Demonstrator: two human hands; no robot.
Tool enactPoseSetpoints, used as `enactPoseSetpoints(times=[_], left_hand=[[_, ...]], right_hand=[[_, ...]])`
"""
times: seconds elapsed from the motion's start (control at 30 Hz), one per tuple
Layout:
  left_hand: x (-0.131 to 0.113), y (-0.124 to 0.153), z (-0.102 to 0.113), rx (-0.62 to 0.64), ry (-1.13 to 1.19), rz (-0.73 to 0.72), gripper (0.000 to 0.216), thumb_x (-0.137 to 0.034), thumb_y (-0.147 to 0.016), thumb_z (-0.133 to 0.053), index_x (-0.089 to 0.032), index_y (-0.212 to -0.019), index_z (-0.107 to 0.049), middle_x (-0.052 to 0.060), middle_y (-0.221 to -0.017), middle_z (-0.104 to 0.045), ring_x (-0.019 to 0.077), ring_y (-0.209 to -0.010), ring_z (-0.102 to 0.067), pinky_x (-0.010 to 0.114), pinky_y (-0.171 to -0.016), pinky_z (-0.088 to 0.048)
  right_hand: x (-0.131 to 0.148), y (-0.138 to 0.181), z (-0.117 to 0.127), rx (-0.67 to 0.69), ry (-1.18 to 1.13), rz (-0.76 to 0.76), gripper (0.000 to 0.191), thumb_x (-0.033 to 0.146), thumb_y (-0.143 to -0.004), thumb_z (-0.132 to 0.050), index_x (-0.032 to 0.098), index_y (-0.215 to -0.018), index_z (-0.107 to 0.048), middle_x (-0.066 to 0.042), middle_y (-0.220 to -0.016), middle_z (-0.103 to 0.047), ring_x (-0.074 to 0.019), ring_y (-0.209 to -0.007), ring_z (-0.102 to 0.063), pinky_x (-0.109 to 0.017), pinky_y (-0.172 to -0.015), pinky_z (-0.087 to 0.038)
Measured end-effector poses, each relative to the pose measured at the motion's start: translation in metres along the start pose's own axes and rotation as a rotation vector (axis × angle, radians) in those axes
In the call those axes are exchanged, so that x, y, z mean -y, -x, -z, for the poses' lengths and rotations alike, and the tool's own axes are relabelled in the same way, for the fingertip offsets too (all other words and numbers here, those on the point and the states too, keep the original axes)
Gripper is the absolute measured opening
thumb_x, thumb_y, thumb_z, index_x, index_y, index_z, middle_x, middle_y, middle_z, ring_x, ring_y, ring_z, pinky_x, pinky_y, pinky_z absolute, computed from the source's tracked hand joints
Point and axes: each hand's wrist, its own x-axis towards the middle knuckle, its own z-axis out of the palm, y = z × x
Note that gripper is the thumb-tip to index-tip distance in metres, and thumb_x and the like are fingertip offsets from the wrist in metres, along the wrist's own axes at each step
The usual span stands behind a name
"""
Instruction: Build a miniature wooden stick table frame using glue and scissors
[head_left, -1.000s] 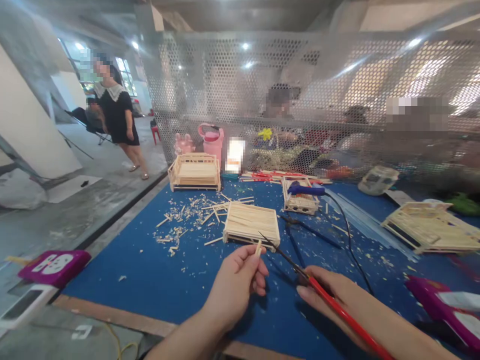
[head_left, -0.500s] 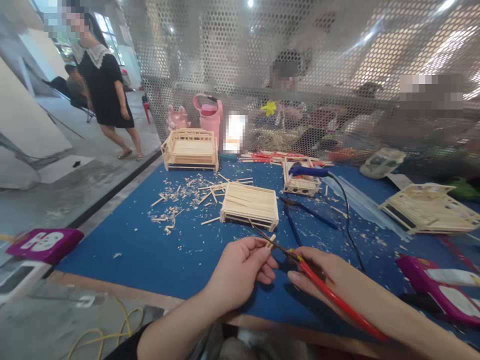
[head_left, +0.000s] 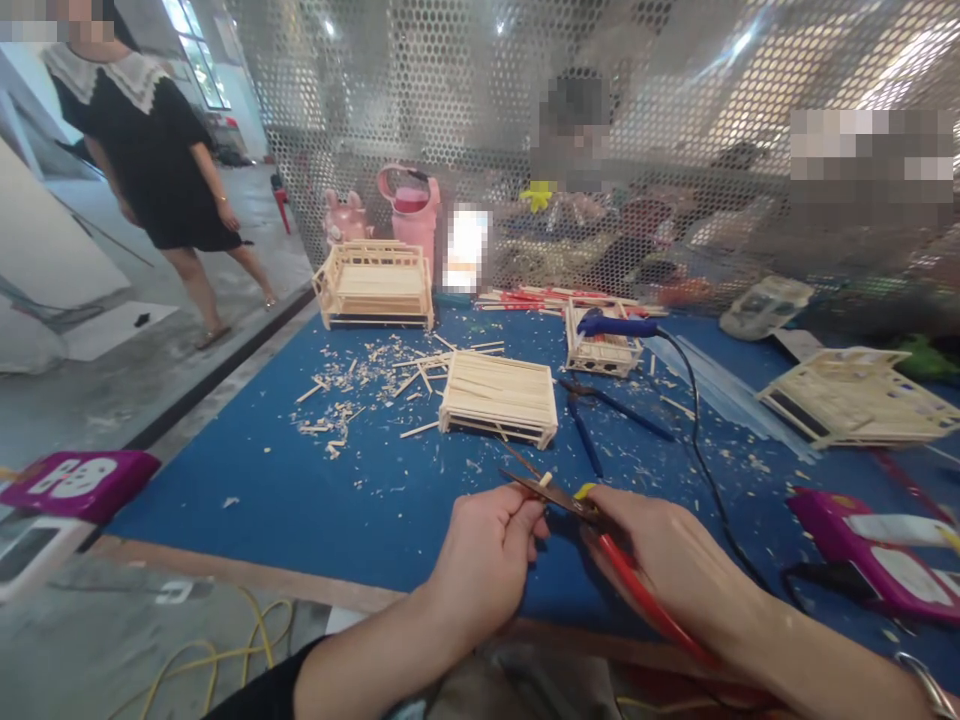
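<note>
My left hand (head_left: 484,555) pinches a short pale wooden stick (head_left: 545,480) between thumb and fingers, its end poking up. Around the red-handled shears (head_left: 634,580) my right hand (head_left: 667,545) is closed. The shears' blades are parted and cross right at the stick's end; whether they bite into it I cannot tell. Just beyond my hands stands a small slatted platform (head_left: 499,390) made of sticks, like a tiny bed. Blue-handled pliers (head_left: 589,405) lie spread on the blue table to its right.
A railed stick model (head_left: 375,285) stands back left, and scraps (head_left: 352,375) litter the tabletop (head_left: 300,510). A blue glue gun (head_left: 619,325) rests on a small stick frame, its cord trailing right. A larger stick model (head_left: 862,400) lies far right. A person (head_left: 142,150) stands left.
The shears' blades have swung wider and moved onto the stick's end. My right hand has turned slightly. The person at the left has moved further left in view.
</note>
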Motion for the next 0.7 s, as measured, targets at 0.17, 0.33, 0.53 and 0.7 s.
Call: enactPoseSetpoints(times=[0.17,0.33,0.53,0.7], left_hand=[[0.005,0.0,0.0,-0.033,-0.034,-0.014,0.032,-0.031,-0.085,-0.04,-0.019,-0.058,-0.054,-0.002,-0.048,-0.05,0.0115,-0.048,-0.049,0.021,-0.051,-0.035],[0.009,0.0,0.0,-0.06,-0.05,0.016,0.032,-0.03,-0.084,-0.041,-0.019,-0.057,-0.053,-0.001,-0.049,-0.05,0.0123,-0.049,-0.049,0.022,-0.052,-0.035],[0.01,-0.002,0.003,-0.071,-0.004,0.005,0.032,-0.031,-0.084,-0.041,-0.019,-0.058,-0.054,-0.002,-0.047,-0.048,0.0118,-0.047,-0.047,0.021,-0.051,-0.035],[0.005,-0.007,0.023,-0.168,0.034,0.006,0.026,-0.035,-0.083,-0.045,-0.018,-0.068,-0.059,-0.002,-0.056,-0.055,0.0105,-0.047,-0.048,0.02,-0.049,-0.036]], right_hand=[[-0.006,-0.002,-0.007,-0.02,0.088,0.036,0.016,0.021,-0.074,-0.037,0.022,-0.063,-0.048,-0.002,-0.054,-0.06,-0.0148,-0.046,-0.052,-0.024,-0.047,-0.032],[-0.01,-0.006,-0.011,0.053,0.151,0.037,0.016,0.017,-0.074,-0.036,0.021,-0.067,-0.05,-0.004,-0.058,-0.062,-0.018,-0.054,-0.058,-0.026,-0.051,-0.034],[-0.002,-0.002,0.008,0.131,0.121,-0.023,0.016,0.019,-0.075,-0.041,0.02,-0.075,-0.057,-0.007,-0.072,-0.069,-0.0227,-0.067,-0.064,-0.028,-0.056,-0.038],[-0.027,0.022,0.034,0.016,0.05,-0.29,0.025,0.044,-0.079,-0.043,0.025,-0.068,-0.056,-0.006,-0.07,-0.069,-0.0252,-0.063,-0.065,-0.032,-0.057,-0.044]])
